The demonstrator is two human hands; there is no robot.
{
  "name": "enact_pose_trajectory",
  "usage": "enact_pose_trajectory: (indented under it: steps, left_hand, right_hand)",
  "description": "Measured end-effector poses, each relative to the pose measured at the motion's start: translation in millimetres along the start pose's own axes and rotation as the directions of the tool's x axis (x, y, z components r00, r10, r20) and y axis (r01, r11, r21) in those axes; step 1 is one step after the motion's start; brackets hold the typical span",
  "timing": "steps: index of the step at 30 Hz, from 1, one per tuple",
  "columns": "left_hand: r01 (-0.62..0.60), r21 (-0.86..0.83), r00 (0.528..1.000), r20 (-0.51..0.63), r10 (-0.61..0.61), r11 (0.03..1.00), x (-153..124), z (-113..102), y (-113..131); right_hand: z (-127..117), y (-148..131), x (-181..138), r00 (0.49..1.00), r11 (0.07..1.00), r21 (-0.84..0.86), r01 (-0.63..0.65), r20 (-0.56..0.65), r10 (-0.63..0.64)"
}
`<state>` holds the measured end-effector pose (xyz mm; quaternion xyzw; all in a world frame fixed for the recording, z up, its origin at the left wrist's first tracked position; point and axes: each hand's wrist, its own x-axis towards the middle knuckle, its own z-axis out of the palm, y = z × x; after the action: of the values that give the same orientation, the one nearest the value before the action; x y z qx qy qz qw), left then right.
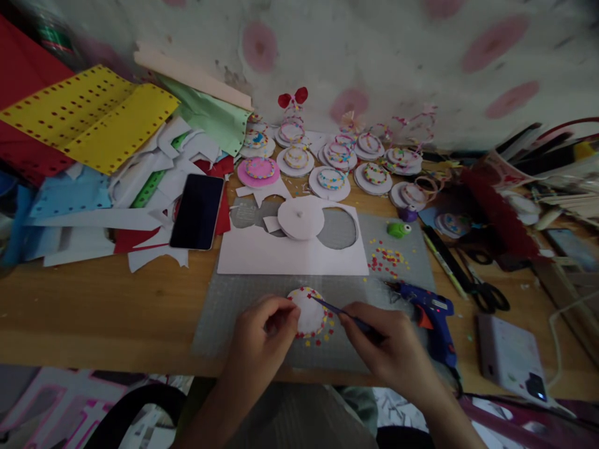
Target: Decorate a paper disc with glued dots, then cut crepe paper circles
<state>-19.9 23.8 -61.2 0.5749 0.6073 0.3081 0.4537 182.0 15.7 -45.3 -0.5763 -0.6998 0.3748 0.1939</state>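
A small white paper disc lies over the grey cutting mat, its edge ringed with tiny red and yellow paper pieces. With thumb and fingers closed, my left hand pinches the disc's left edge. Dark tweezers are gripped in my right hand, their tips at the disc's upper part by a red piece. Loose red and yellow bits lie just below the disc. Behind it, a larger white disc rests on a white sheet with round cut-outs.
Confetti pieces are scattered at right, near a blue glue gun, scissors and a power bank. A phone and paper scraps cover the left. Several decorated discs stand along the wall.
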Motion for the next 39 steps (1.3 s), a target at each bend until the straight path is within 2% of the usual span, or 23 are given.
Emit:
enact_pose_trajectory:
  steps: [9, 13, 17, 21, 27, 32, 39]
  left_hand:
    - [-0.021, 0.002, 1.0, 0.001, 0.021, 1.0, -0.7, 1.3, -2.3]
    - [-0.01, -0.01, 1.0, -0.002, 0.01, 1.0, 1.1, 2.1, -1.8]
    - [0.001, -0.021, 1.0, 0.008, -0.001, 1.0, 0.3, 2.8, -2.5]
    - [0.004, -0.032, 1.0, 0.0, -0.004, 0.999, -0.5, 3.9, -4.3]
    - [0.026, -0.045, 1.0, 0.004, -0.026, 0.999, 2.2, 5.1, -6.4]
    - [0.132, -0.096, 0.991, 0.021, -0.13, 0.987, 3.4, 5.7, -8.4]
    - [0.145, -0.109, 0.989, 0.009, -0.145, 0.983, 2.7, 6.2, -6.5]
  right_hand:
    - [1.1, -1.0, 0.6, 1.0, 0.998, -0.063, 0.019, -0.017, -0.02]
    - [2.2, -0.7, -0.7, 0.993, 0.977, -0.189, 0.099, -0.052, -0.11]
    - [0.7, -4.1, -3.2, 0.968, 0.906, -0.374, 0.199, -0.07, -0.241]
    - [-0.2, -7.6, -5.2, 0.945, 0.845, -0.468, 0.261, -0.055, -0.322]
    - [1.1, -8.4, -3.4, 0.931, 0.804, -0.515, 0.298, -0.031, -0.365]
    - [-2.9, -8.6, -5.9, 0.938, 0.828, -0.481, 0.288, -0.031, -0.344]
    - [-5.3, -8.1, -7.4, 0.94, 0.846, -0.46, 0.269, -0.064, -0.334]
